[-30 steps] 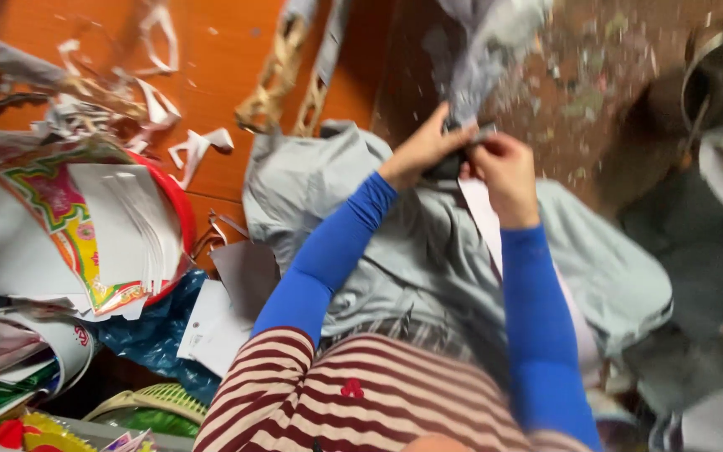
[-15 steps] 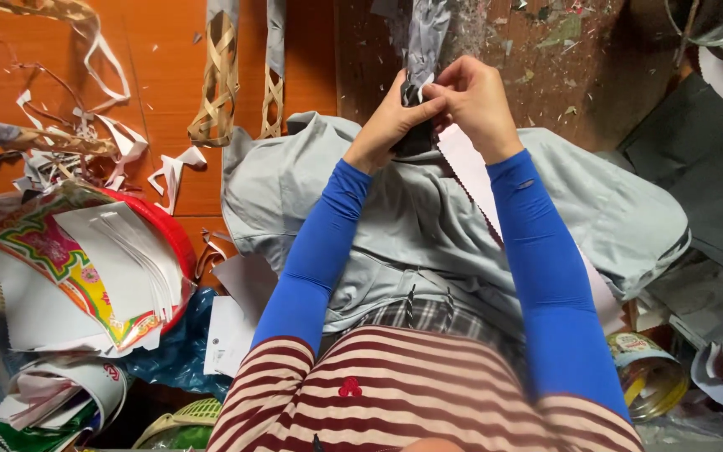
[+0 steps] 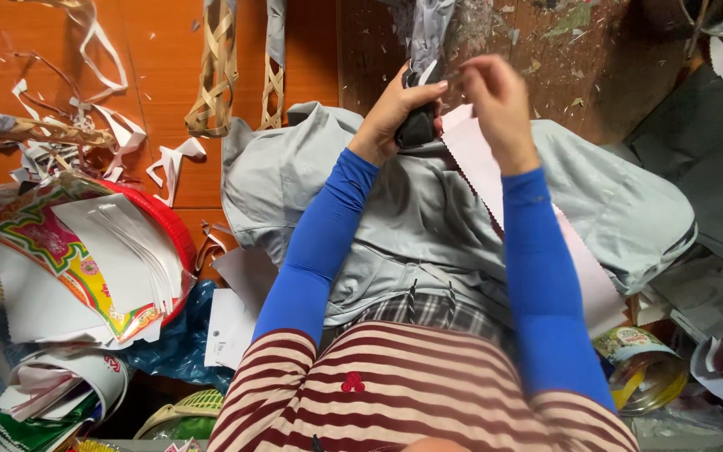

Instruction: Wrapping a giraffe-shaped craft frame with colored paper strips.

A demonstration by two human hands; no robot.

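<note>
**Pale pink paper, edge partly cut**

Pink paper strip [image 3: 472, 159] lies over the grey cloth [image 3: 395, 218] on your lap, its long axis running from your hands down toward your right knee. Your left hand [image 3: 399, 113] has its fingers clamped on a dark cutting tool [image 3: 418, 125] at the strip's top end. Your right hand [image 3: 495, 100] pinches that upper edge, fingers together. One side already looks zigzagged; how much remains uncut, you cannot tell.

Blue sleeves, seemingly red-striped shirt.

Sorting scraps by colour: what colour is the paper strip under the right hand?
Pale pink paper strip, clearest in the head view.
</note>
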